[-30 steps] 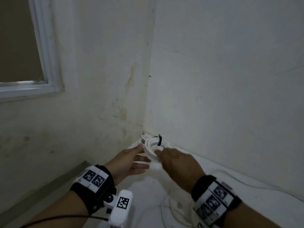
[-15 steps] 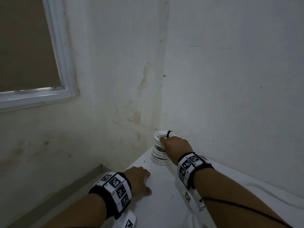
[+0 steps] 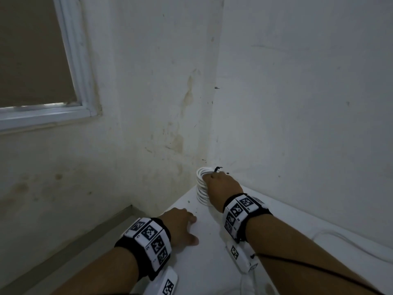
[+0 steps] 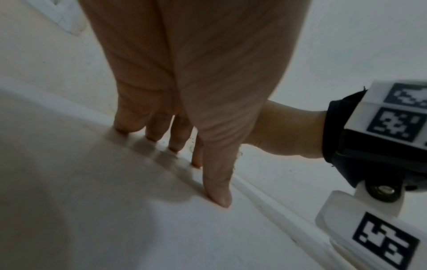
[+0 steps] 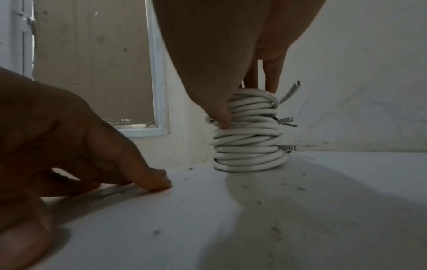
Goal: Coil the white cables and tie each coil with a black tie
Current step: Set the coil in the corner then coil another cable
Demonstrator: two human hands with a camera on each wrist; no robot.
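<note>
White coils (image 5: 247, 135) stacking in the corner: your right hand (image 3: 223, 186) is gripping the top one, left hand (image 3: 180, 226) resting flat; release next.

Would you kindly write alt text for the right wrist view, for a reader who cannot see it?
A right hand reaches down onto a stack of coiled white cables standing on a white table against the wall, thumb against the stack's side and fingers on top. The left hand rests fingertips-down on the table nearby, with a white-framed window behind.
</note>
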